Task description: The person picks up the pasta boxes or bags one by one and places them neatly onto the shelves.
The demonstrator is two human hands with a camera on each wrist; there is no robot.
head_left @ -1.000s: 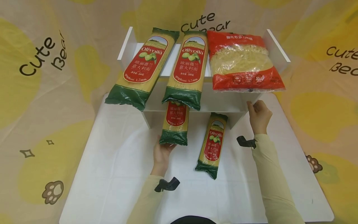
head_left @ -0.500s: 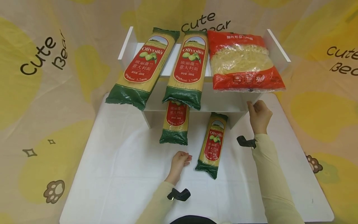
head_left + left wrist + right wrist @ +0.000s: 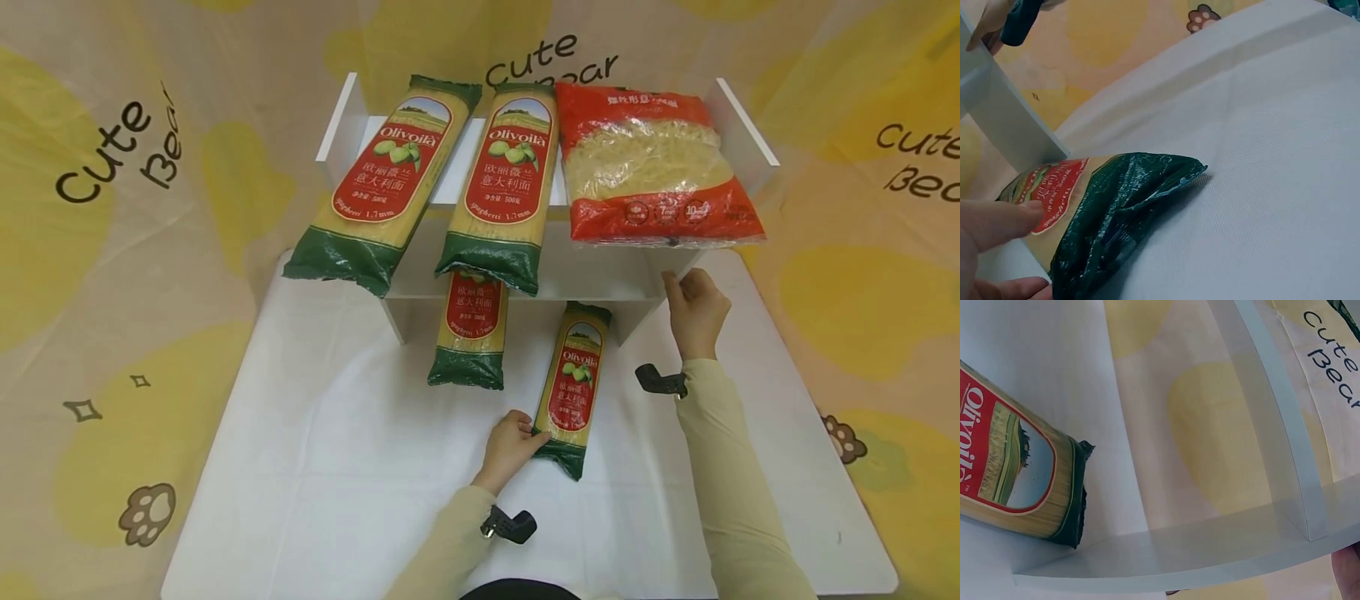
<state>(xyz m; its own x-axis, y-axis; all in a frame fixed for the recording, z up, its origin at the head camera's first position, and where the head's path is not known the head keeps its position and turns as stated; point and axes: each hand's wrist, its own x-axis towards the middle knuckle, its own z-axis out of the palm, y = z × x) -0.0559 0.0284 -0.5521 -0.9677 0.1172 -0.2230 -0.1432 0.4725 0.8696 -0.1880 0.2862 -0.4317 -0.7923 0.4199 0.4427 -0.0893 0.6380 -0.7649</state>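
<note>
A spaghetti pack with green ends and a red label lies on the white table, its far end at the shelf's lower opening. At its near left edge, my left hand pinches the pack; the left wrist view has the thumb over the top and fingertips by the lower side. My right hand grips the right side of the white shelf, thumb towards the panel. In the right wrist view only a bit of finger shows beside the shelf's edge.
Two more spaghetti packs, a left one and a middle one, lean on the top shelf beside a red pasta bag. Another spaghetti pack juts from below them. A patterned cloth surrounds the table.
My left hand has left the jutting spaghetti pack, moved right and nearer, and taken hold of the pack on the table. The right hand has stayed at the shelf's side.
</note>
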